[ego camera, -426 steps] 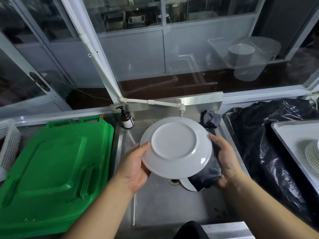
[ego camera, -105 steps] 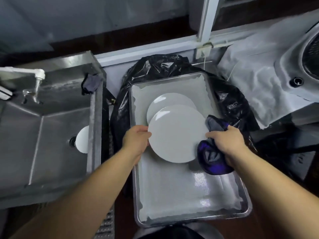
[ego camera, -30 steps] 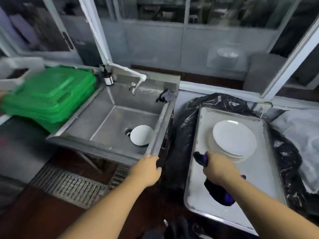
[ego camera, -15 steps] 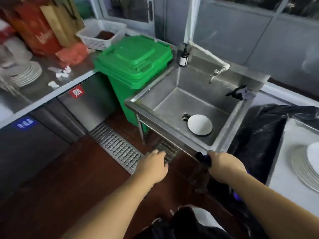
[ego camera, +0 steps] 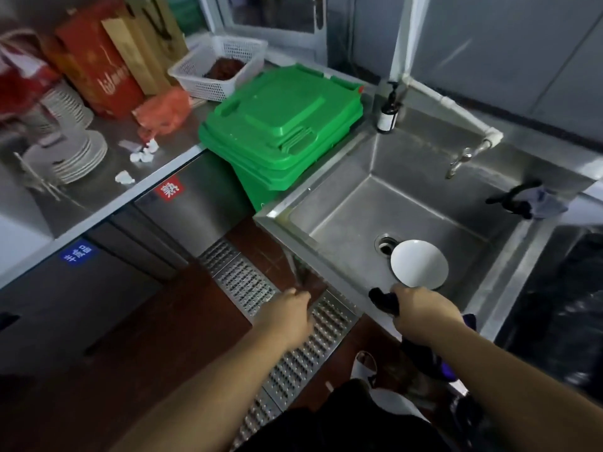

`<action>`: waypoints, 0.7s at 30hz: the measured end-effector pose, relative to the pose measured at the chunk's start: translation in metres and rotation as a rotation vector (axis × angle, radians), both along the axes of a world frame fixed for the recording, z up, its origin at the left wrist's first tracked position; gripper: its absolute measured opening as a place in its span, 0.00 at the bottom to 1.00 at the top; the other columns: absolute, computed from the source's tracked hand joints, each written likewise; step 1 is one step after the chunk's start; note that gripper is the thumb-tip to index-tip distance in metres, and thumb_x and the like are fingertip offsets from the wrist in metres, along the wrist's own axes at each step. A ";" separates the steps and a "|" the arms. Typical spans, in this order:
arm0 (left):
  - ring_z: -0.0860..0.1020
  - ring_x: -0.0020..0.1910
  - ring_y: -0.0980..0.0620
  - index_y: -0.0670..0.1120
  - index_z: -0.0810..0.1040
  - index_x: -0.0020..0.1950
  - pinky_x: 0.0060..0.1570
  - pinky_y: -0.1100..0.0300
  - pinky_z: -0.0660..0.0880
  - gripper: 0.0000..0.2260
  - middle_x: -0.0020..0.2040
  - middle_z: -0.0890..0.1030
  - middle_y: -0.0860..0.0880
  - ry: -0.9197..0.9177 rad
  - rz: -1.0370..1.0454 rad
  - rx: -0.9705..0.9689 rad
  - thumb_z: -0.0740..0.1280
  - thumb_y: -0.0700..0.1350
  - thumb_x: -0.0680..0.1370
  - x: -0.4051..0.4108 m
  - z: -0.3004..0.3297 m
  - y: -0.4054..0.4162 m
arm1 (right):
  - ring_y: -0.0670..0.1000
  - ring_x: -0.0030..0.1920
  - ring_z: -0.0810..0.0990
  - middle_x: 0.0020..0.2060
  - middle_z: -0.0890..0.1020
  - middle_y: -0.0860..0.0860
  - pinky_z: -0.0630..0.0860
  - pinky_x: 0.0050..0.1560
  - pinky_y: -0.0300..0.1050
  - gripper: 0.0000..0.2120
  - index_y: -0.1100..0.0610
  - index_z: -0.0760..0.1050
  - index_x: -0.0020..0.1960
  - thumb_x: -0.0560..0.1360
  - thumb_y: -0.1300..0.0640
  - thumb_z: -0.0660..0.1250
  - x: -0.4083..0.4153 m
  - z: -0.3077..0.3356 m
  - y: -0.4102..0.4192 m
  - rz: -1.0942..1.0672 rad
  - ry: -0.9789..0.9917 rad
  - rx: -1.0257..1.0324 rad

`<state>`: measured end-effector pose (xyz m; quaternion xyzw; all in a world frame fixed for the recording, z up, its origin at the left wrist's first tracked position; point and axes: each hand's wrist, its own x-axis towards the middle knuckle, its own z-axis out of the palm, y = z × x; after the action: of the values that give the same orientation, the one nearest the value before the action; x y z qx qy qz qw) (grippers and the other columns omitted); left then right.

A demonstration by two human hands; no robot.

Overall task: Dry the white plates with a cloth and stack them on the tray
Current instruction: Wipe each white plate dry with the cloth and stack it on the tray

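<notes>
Green, steel grey and dark red

A white plate (ego camera: 419, 263) lies in the grey steel sink (ego camera: 342, 203), beside a bright green bin (ego camera: 280, 125). The cloth (ego camera: 385, 300) is dark, nearly black, with a purple tinge. The worktop (ego camera: 98, 187) carries white stacked plates (ego camera: 70, 158), a white mesh basket (ego camera: 218, 68) and red and tan bags (ego camera: 107, 57); red and blue labels (ego camera: 169, 190) mark the cabinet fronts, and the floor (ego camera: 130, 337) is dark red-brown.

A plate (ego camera: 419, 263) lies in the sink (ego camera: 342, 203), bin (ego camera: 280, 125) to its left.

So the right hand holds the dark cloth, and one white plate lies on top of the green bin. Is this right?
Not quite. The head view shows the white plate lying in the sink, beside the drain, not on the green bin. The right hand does hold the dark cloth.
</notes>
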<state>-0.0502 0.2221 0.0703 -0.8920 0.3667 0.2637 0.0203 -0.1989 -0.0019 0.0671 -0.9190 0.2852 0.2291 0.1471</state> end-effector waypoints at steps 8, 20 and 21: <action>0.79 0.63 0.45 0.50 0.70 0.77 0.55 0.50 0.77 0.21 0.70 0.78 0.47 -0.006 -0.097 0.015 0.64 0.52 0.84 0.057 -0.006 -0.108 | 0.60 0.46 0.79 0.51 0.83 0.55 0.80 0.48 0.51 0.12 0.54 0.73 0.62 0.78 0.56 0.63 0.031 -0.018 -0.110 -0.267 -0.022 0.050; 0.80 0.61 0.43 0.48 0.76 0.71 0.57 0.49 0.80 0.17 0.65 0.79 0.46 0.165 -0.433 0.065 0.63 0.48 0.82 0.130 -0.076 -0.238 | 0.60 0.47 0.77 0.47 0.80 0.56 0.73 0.49 0.47 0.23 0.58 0.77 0.67 0.73 0.52 0.72 0.028 -0.081 -0.160 -1.247 -0.136 0.298; 0.80 0.61 0.42 0.47 0.76 0.70 0.58 0.49 0.79 0.17 0.65 0.80 0.46 0.172 -0.476 0.080 0.64 0.48 0.81 0.136 -0.081 -0.249 | 0.59 0.46 0.76 0.47 0.79 0.55 0.73 0.49 0.46 0.23 0.57 0.77 0.67 0.73 0.53 0.72 0.030 -0.083 -0.159 -1.320 -0.154 0.301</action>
<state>0.0859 -0.0265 -0.0109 -0.7532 0.5561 0.3406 0.0858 -0.1687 -0.1610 -0.0155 -0.5354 0.7400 0.0627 0.4022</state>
